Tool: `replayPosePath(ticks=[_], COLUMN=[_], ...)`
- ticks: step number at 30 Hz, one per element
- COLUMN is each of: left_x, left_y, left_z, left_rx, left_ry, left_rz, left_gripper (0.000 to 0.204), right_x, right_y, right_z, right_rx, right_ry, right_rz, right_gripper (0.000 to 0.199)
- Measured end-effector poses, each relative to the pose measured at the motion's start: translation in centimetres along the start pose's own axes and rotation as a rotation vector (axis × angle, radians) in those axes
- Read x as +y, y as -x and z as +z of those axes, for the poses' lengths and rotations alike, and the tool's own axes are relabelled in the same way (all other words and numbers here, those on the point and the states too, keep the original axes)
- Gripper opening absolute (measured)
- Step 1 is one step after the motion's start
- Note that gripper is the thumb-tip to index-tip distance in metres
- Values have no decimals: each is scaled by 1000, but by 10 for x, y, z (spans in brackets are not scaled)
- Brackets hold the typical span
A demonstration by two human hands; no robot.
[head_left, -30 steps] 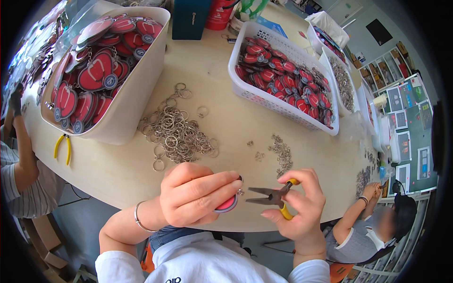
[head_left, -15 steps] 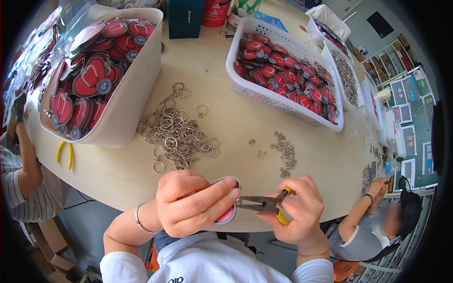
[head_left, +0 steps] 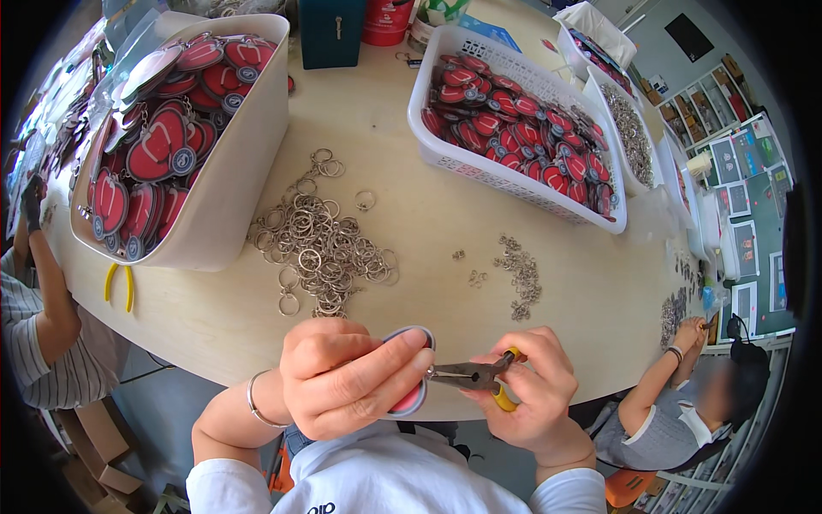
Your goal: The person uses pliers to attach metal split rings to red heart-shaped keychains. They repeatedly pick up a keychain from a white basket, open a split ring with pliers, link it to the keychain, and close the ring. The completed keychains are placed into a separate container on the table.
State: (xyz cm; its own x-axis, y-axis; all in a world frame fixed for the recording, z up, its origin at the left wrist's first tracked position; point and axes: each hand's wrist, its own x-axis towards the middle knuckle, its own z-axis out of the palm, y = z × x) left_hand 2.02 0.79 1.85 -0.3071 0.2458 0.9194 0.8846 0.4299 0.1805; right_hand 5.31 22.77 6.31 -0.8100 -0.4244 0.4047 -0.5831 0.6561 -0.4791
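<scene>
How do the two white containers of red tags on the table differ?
The left bin has solid, smooth walls and stands tall; the right basket has slotted, perforated walls and sits shallow and long. Tags in the bin are larger, piled and leaning above the rim; those in the basket are smaller and lie flatter, about level with its rim. Both are white, rest on the wooden table and hold red tags.

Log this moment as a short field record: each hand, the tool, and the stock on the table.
left hand: pinches a red oval tag at the table edge
right hand: holds yellow-handled pliers, tips at the tag's rim
key rings: loose pile ahead of the hands
small jump rings: scattered to the right
white bin: left, heaped with red tags
white basket: right, red tags inside
spare yellow pliers: by the bin
</scene>
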Motion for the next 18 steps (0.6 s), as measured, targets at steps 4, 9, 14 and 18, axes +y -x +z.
replayPosePath(ticks=[4, 9, 14, 18], left_x=[0, -1, 3, 3], left_y=[0, -1, -1, 0], left_z=[-1, -7, -2, 1], left_rx=[-9, -68, -10, 24], left_ry=[30, 55, -23, -111], left_rz=[10, 31, 5, 17], left_gripper=[23, 19, 24, 28], right_x=[0, 4, 6, -2], right_y=[1, 1, -2, 1], right_z=[3, 4, 5, 3], right_rx=[-18, -82, -50, 4], right_ry=[-24, -91, -52, 155], right_rz=[-5, -18, -28, -31], right_gripper=[26, 25, 25, 27])
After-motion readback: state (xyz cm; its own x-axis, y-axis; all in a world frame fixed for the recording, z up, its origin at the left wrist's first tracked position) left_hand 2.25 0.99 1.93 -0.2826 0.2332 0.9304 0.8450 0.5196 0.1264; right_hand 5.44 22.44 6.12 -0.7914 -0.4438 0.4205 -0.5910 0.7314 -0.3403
